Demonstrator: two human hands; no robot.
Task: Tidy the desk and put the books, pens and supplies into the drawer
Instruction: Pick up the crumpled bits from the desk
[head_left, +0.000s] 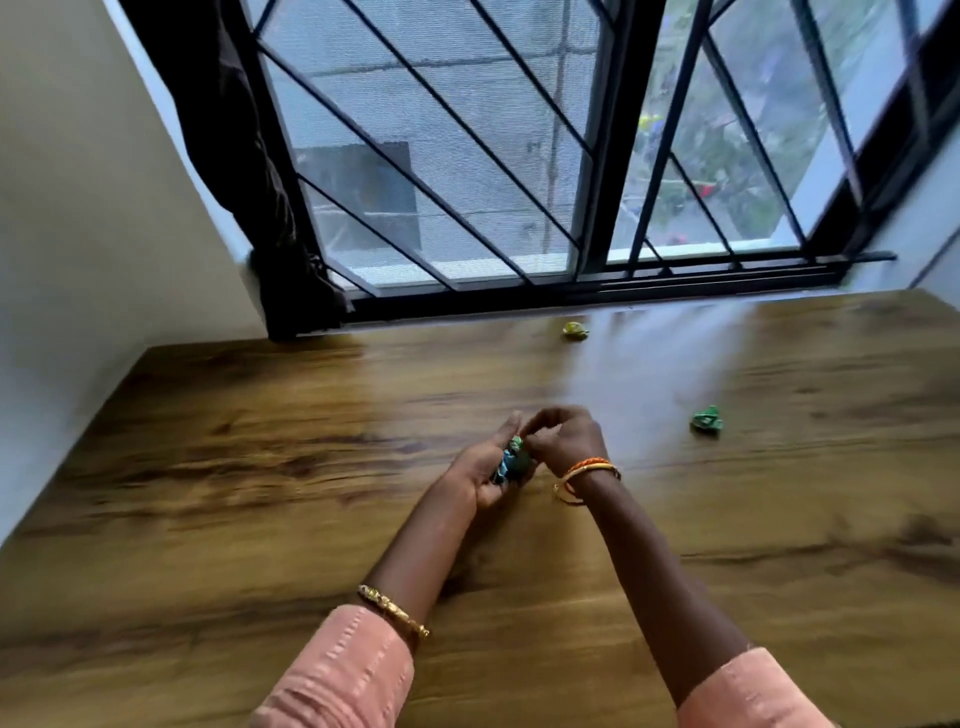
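You've got a little bunch of crumpled wrappers (511, 460) cupped in your left hand (485, 470), held just above the desk (260, 467); your right hand (563, 441) pinches at them from the other side; a green wrapper (706, 420) lies off to the right of your hands; a yellowish one (575, 330) sits farther out, near the window (519, 156).

Crumpled green wrapper (706, 420) and yellow wrapper (575, 331) lie apart on desk (260, 467).

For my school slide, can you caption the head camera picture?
Both hands hold crumpled wrappers over a wooden desk.
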